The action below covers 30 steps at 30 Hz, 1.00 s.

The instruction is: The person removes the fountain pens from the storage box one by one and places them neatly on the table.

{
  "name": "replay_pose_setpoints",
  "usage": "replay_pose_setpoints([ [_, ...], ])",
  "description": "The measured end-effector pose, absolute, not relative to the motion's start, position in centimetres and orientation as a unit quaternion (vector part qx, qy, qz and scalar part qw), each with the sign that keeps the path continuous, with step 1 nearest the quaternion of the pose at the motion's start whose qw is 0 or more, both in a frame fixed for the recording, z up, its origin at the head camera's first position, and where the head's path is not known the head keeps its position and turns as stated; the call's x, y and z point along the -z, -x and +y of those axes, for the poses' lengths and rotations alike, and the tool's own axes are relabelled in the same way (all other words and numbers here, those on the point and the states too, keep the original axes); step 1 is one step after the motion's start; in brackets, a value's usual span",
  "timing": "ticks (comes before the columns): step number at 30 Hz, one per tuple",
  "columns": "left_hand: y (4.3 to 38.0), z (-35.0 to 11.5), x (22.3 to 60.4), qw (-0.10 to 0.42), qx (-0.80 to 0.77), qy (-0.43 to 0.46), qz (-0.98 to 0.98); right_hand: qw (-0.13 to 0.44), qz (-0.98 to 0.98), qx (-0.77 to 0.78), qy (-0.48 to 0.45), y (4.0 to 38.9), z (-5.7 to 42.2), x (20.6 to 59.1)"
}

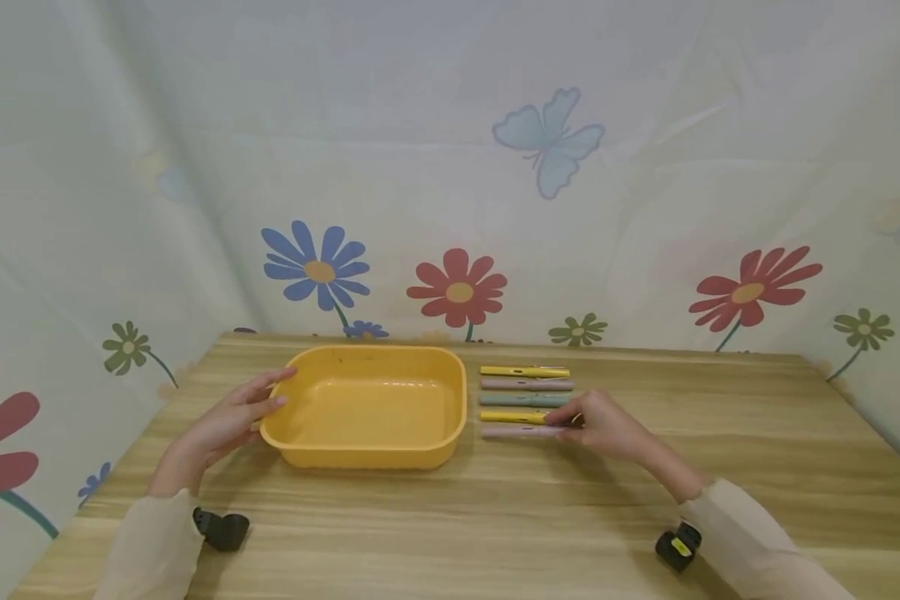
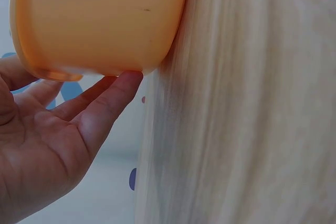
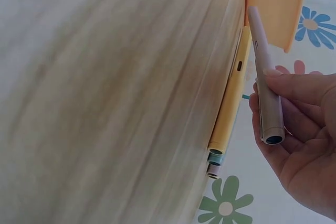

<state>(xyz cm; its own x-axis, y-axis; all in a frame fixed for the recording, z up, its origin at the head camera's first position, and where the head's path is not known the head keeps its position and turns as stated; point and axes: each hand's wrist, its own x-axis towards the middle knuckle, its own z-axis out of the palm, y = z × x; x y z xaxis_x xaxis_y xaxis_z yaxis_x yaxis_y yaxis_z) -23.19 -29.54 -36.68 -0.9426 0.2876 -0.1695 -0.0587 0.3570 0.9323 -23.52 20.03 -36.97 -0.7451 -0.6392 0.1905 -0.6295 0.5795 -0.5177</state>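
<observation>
In the head view a yellow plastic basin (image 1: 367, 458) stands on the wooden table. My left hand (image 1: 228, 423) is at its left end, fingertips at the rim. From the left wrist camera, loosely spread fingers touch the basin's outer wall (image 2: 100, 24), palm away from it. My right hand (image 1: 607, 427) pinches a pale lilac pen (image 3: 265, 66) between thumb and fingers, the nearest in a row of pens. Beyond it lie a yellow pen (image 1: 510, 416), a grey-green pen (image 1: 521, 400), a mauve pen (image 1: 525, 384) and another yellow pen (image 1: 521, 372).
The pens lie parallel, just right of the basin. A floral curtain (image 1: 630, 208) hangs behind the table's back edge. Black wrist devices sit at the left sleeve (image 1: 153, 542) and the right sleeve (image 1: 750, 533). Bare wood (image 1: 420, 533) shows in front of the basin.
</observation>
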Motion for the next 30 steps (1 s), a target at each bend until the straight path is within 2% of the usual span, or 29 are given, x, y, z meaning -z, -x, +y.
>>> replay_pose_setpoints([
  [30, 23.08, -29.55, 36.62, 0.153, -0.562, -0.075, 0.809, 0.010, 0.890, 0.247, 0.383, 24.39, 19.14, 37.78],
])
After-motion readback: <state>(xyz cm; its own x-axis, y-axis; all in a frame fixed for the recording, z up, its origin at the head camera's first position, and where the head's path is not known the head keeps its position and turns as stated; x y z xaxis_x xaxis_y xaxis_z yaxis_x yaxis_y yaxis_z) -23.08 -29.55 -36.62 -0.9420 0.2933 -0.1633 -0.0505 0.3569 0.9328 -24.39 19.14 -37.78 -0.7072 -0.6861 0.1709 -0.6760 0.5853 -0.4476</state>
